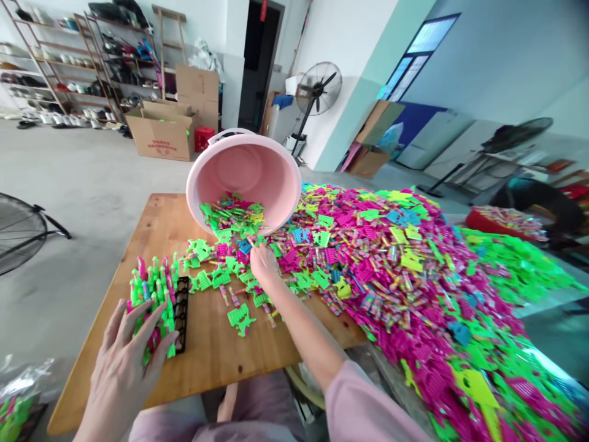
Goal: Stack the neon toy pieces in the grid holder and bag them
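My left hand hovers with fingers spread over a black tray packed with upright green and pink plastic pieces at the near left of the wooden table. My right hand reaches forward, fingers curled on a small piece I cannot make out, at the mouth of a pink bucket lying tipped on its side. Green plastic pieces spill from the bucket. Loose green pieces lie scattered between the hands.
A huge heap of pink, green, yellow and blue plastic parts covers the right side. A floor fan sits left, a standing fan behind. Cardboard boxes and shoe racks line the back. A bag of parts lies at lower left.
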`<state>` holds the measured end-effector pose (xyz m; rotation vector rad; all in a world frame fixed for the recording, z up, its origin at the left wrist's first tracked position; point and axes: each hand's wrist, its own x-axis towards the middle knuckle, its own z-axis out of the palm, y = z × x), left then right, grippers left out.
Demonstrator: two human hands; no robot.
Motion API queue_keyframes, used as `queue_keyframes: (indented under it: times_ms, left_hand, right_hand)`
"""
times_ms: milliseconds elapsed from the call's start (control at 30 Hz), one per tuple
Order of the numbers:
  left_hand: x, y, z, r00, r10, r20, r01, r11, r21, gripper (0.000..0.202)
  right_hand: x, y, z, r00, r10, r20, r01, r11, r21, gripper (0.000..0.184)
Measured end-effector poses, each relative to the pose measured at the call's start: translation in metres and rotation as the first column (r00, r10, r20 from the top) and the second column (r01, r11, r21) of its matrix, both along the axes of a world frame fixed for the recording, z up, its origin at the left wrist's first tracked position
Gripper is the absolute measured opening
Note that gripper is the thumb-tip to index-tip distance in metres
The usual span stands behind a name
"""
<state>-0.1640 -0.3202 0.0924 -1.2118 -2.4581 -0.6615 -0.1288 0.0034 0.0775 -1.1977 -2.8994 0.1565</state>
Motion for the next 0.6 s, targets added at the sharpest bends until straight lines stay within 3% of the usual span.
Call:
queue_keyframes:
  times_ms: [133,233,433,600]
  left_hand:
    - [0.0,-0.002,0.004,0.999,0.012,0.032,-0.012,1.0,0.007,0.062]
    - [0.0,-0.007,0.006,0.997,-0.01,0.075,0.006,0.999,0.05,0.054]
    - [0.011,-0.005,0.01,0.997,-0.034,-0.064,0.037,0.999,0.032,0.025]
    - [0.011,-0.003,0.013,0.997,-0.073,-0.029,0.073,0.997,-0.013,0.023]
  right_hand:
    - [-0.01,-0.005,-0.006,1.0,-0.028,0.013,0.028,0.999,-0.017,0.037]
    - [0.003,-0.013,-0.006,0.999,-0.022,-0.024,0.021,1.0,-0.017,0.036]
    - [0.029,-0.036,-0.008,0.932,0.095,-0.349,-0.109,0.994,-0.023,0.039]
    - [0.036,-0.063,-0.01,0.802,0.065,-0.593,-0.192,0.969,-0.154,0.051]
